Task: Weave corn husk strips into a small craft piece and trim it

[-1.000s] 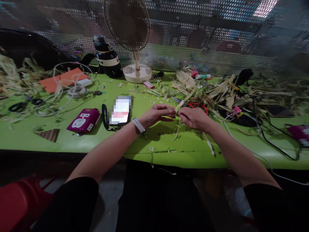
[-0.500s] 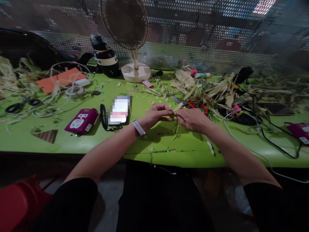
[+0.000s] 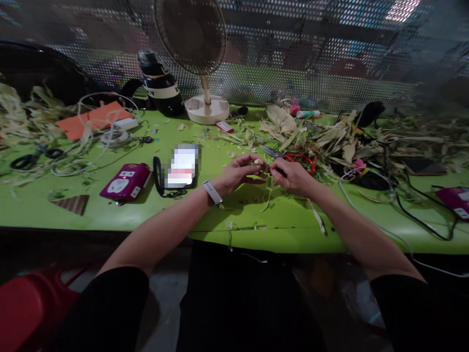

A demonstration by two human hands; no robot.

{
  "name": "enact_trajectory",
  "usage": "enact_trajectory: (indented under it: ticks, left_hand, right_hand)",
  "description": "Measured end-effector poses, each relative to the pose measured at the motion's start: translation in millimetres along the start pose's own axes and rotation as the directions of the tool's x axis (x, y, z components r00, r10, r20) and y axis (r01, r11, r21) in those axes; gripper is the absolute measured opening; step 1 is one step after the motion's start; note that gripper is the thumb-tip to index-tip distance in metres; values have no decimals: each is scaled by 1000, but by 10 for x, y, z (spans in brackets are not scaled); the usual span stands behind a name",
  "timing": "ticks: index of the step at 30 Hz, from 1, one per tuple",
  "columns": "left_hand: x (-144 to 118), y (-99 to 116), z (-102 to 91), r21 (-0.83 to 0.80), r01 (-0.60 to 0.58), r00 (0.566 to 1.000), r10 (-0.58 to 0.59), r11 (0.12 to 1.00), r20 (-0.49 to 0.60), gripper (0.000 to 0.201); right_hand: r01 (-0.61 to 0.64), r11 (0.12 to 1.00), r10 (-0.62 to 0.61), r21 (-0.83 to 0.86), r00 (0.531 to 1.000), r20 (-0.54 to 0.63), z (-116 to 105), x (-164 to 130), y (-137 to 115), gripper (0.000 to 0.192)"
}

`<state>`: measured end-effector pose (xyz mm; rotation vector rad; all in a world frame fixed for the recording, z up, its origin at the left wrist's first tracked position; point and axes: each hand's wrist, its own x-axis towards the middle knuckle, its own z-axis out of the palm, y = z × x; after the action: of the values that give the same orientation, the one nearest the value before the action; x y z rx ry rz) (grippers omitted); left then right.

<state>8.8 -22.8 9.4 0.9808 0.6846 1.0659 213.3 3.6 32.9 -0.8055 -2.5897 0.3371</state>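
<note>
My left hand [image 3: 240,172] and my right hand [image 3: 293,177] meet over the middle of the green table [image 3: 154,215]. Both pinch a small pale strip of dried corn husk [image 3: 264,165] between their fingertips, and thin husk strands hang from it onto the table. A white watch band sits on my left wrist. Red-handled scissors [image 3: 293,159] lie just behind my right hand.
A heap of corn husks [image 3: 330,134] covers the right back of the table. A phone [image 3: 182,167] and a magenta power strip [image 3: 124,182] lie to the left. A desk fan [image 3: 200,58], a bottle [image 3: 159,83], black scissors [image 3: 31,159], orange paper and cables stand around.
Both hands have shifted slightly away from me, and the left fingers have curled further around the husk strip. The view has barely moved.
</note>
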Motion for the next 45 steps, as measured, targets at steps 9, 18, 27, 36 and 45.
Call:
enact_trajectory:
  ticks: [9, 18, 27, 36, 45]
  left_hand:
    - [16, 90, 18, -105, 132, 989, -138, 986, -51, 49]
    - [25, 4, 68, 135, 194, 962, -162, 972, -222, 47]
    - [-23, -80, 182, 440, -179, 983, 181, 880, 37, 35]
    - [-9, -101, 160, 407, -261, 961, 276, 875, 23, 32]
    - [-25, -104, 160, 404, -296, 953, 299, 866, 58, 32]
  right_hand:
    - [17, 994, -5, 106, 994, -105, 4, 2, -5, 11]
    - [-18, 1000, 16, -6, 983, -185, 24, 6, 51, 15]
    - [-40, 999, 40, 3, 989, -142, 118, -17, 49, 16]
    - [-35, 999, 37, 16, 980, -193, 112, -17, 6, 15]
    - [-75, 997, 78, 21, 975, -206, 75, -5, -24, 15]
